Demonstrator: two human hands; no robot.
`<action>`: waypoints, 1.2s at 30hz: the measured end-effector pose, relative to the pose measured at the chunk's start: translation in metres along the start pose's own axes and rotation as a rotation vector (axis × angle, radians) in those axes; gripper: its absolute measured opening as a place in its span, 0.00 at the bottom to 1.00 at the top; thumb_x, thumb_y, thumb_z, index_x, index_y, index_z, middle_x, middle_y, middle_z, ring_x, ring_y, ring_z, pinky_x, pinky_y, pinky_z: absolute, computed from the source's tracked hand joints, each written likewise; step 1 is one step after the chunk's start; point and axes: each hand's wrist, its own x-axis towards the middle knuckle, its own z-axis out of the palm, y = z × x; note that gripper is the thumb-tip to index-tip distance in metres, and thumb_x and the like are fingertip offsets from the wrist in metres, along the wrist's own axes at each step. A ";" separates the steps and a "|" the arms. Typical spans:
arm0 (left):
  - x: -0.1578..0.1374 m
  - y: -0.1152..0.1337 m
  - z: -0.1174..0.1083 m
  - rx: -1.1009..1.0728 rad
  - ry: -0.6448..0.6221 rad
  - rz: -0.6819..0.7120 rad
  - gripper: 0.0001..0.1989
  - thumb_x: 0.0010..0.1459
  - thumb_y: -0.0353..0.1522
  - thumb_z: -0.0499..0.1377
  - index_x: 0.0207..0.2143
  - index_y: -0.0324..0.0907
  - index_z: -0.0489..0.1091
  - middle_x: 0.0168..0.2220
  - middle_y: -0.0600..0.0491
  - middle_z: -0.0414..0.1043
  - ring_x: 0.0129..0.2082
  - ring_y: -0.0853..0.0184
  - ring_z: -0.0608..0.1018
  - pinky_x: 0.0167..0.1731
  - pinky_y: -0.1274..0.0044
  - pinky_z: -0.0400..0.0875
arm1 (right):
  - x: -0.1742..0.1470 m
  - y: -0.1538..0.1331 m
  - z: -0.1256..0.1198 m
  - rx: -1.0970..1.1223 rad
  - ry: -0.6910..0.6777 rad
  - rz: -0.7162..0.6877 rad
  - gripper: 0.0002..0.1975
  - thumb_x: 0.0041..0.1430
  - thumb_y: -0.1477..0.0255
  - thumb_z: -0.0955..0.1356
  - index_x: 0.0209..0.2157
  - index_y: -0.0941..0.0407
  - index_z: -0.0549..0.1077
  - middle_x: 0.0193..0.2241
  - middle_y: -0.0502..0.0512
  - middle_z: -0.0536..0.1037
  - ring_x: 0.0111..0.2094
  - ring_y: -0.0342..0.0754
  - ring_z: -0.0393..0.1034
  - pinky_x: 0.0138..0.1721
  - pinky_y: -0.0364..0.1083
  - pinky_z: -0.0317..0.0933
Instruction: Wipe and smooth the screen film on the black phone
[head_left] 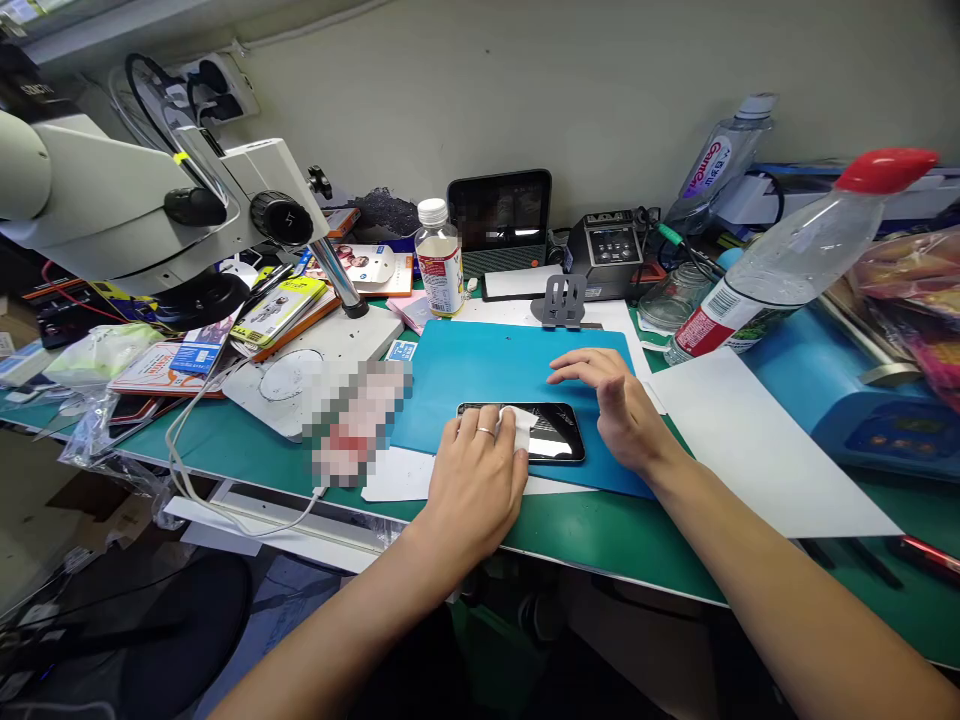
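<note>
A black smartphone [564, 440] lies crosswise on a blue mat [480, 362], its glossy screen facing up. My left hand [478, 478], with a ring on one finger, covers the phone's left part. Its fingers press a small white wipe [523, 424] against the glass. To the right of the phone, my right hand [626, 412] hovers over the mat with its fingers apart and nothing in them. A grey metal phone stand [564, 300] stands at the mat's back edge.
A microscope [135, 200] overhangs the left side, near a blurred-out item [360, 425] with a cable. Behind the mat are a small bottle [439, 262], a dark-screened device [501, 220] and a soldering station [606, 255]. A red-capped bottle [787, 270] leans at right, beside white paper [765, 440].
</note>
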 end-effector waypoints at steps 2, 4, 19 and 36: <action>0.006 0.000 0.001 0.014 0.003 -0.002 0.19 0.71 0.34 0.48 0.60 0.36 0.62 0.51 0.42 0.69 0.49 0.53 0.71 0.49 0.63 0.66 | 0.000 0.000 0.000 -0.001 0.001 0.003 0.45 0.60 0.40 0.43 0.37 0.51 0.79 0.46 0.60 0.78 0.55 0.59 0.64 0.61 0.62 0.56; 0.006 0.001 0.001 0.017 0.009 -0.009 0.19 0.71 0.34 0.48 0.60 0.36 0.62 0.51 0.42 0.69 0.49 0.53 0.71 0.49 0.62 0.67 | -0.001 -0.001 -0.001 -0.003 0.005 0.002 0.45 0.60 0.40 0.43 0.36 0.51 0.79 0.46 0.60 0.78 0.55 0.59 0.64 0.61 0.62 0.56; 0.001 0.001 0.000 0.002 0.004 -0.015 0.20 0.70 0.33 0.47 0.60 0.34 0.62 0.50 0.41 0.69 0.47 0.53 0.71 0.45 0.63 0.68 | -0.001 -0.003 0.000 -0.016 -0.005 0.004 0.44 0.60 0.40 0.44 0.36 0.50 0.80 0.46 0.60 0.78 0.55 0.59 0.65 0.61 0.62 0.57; -0.001 0.001 -0.004 0.026 -0.003 -0.003 0.19 0.69 0.32 0.48 0.59 0.33 0.63 0.46 0.42 0.69 0.45 0.54 0.70 0.44 0.65 0.67 | -0.001 -0.002 0.003 -0.006 -0.027 0.001 0.44 0.61 0.40 0.44 0.37 0.51 0.80 0.47 0.61 0.78 0.56 0.61 0.64 0.61 0.65 0.56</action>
